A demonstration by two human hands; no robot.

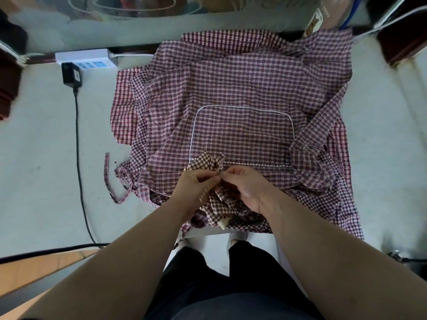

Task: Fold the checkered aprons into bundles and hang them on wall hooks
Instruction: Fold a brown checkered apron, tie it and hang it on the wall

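1. Nearest the viewer, 2 bare forearms reach forward over dark trousers toward the near edge of a pale table (46, 139).
2. The left hand (196, 183) and right hand (245, 188) meet at the near edge, each pinching a small bunched checkered apron (215, 204), brown and white, its folded point sticking up just beyond the fingertips.
3. Judging by the pinch, the bundle is being tied or tucked; if either pinch loosens, the folds may spring open.
4. Under the bundle lies a spread pile of aprons (242, 93), red and white check, with a white-piped pocket (242, 132) facing up. Its cloth could be caught into the bundle by mistake.
5. To the left, a loose tie strap (106, 172) trails on the table and could snag.
6. Farther left, a black cable (77, 135) runs to an adapter (71, 75) beside a white power strip (86, 57) at the far edge; dragged cloth might pull it.
7. No wall hooks are visible.
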